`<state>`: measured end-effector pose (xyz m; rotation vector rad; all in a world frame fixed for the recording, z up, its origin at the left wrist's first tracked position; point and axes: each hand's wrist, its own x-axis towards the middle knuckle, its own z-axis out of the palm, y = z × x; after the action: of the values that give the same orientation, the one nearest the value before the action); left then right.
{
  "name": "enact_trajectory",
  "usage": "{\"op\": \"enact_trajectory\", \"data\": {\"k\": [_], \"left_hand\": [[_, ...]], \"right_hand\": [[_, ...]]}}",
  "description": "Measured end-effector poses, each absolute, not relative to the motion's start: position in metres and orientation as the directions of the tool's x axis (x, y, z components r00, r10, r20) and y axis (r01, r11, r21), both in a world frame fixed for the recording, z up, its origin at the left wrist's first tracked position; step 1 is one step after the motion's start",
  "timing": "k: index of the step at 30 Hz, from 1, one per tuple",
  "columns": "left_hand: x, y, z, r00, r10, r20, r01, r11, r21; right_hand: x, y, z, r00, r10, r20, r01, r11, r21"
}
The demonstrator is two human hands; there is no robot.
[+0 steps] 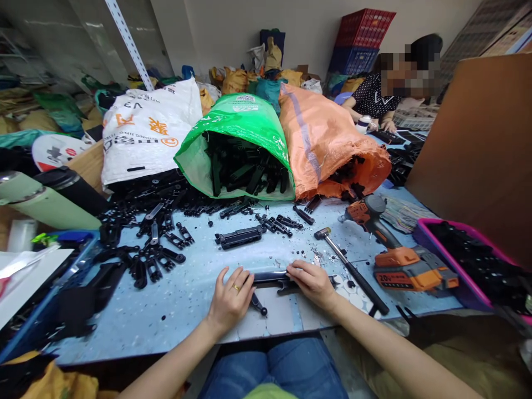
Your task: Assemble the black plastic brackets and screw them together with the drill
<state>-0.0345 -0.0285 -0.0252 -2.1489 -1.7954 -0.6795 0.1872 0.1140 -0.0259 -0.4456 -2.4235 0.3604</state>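
Observation:
A long black plastic part (270,276) lies across the near edge of the light blue table (187,310). My left hand (231,296), with a ring on one finger, rests its fingers on the part's left end. My right hand (311,281) is curled over its right end, pressing it down. A small black pin (258,305) lies just below the part, beside my left hand. Another black assembled part (240,236) sits further back on the table.
A hammer (351,270) and an orange cordless drill (394,249) lie to the right. Green (241,127), orange (324,138) and white (145,133) sacks spill black parts at the back. A pink tray (424,233) stands right; a bottle (41,202) left. Another person sits at the far right.

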Motion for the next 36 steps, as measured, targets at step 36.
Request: {"op": "enact_trajectory", "data": {"k": [36], "left_hand": [[0.021,-0.062,0.057,-0.066,0.642,0.764,0.534,-0.623,0.571]], "right_hand": [[0.135,0.028,0.06,-0.606,0.412,0.681,-0.533,0.425,-0.732]]}}
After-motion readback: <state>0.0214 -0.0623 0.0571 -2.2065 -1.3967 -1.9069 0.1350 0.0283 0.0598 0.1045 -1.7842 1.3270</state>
